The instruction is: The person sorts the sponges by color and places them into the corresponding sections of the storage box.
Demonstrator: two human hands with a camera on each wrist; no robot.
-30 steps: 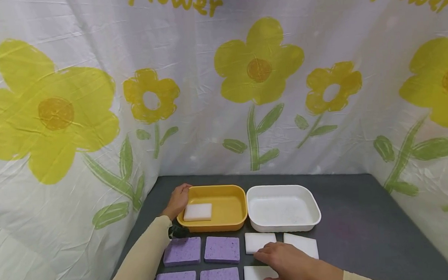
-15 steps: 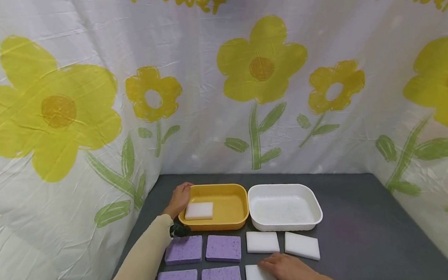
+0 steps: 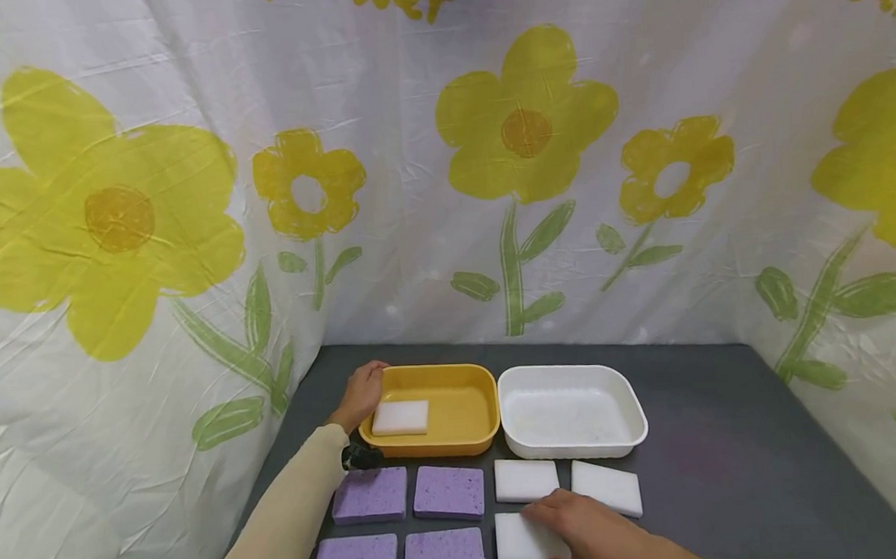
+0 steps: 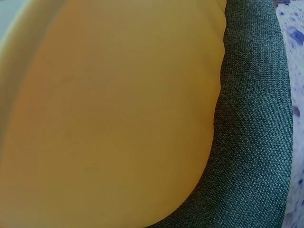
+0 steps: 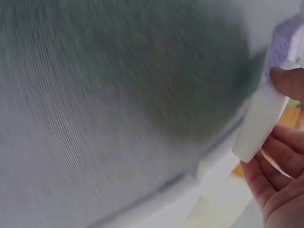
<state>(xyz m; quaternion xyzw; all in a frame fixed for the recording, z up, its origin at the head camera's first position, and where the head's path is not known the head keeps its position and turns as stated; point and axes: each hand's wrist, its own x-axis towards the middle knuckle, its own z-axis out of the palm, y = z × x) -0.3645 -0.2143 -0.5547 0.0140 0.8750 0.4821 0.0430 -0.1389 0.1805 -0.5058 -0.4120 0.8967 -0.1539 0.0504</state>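
My left hand (image 3: 363, 396) holds the left rim of a yellow plastic tray (image 3: 461, 416), which has one white sponge (image 3: 400, 418) lying at its left. In the left wrist view the tray's outer wall (image 4: 118, 114) takes up most of the picture, and the left fingers are not visible. My right hand (image 3: 594, 532) pinches a flat white sponge (image 3: 523, 540) at the front of the table. Seen from the right wrist, thumb and fingers grip opposite edges of that sponge (image 5: 261, 121), which looks raised off the cloth.
A white tray (image 3: 571, 407) stands against the yellow one's right side. Two more white sponges (image 3: 526, 479) (image 3: 606, 488) lie before it. Several purple sponges (image 3: 370, 495) are laid in rows on the left. A dark cloth (image 3: 726, 451) covers the table, and a flower-printed curtain (image 3: 409, 256) surrounds it.
My right hand has come down onto the front white sponge, taken hold of it and brought it slightly forward and up. The left hand stays at the yellow tray.
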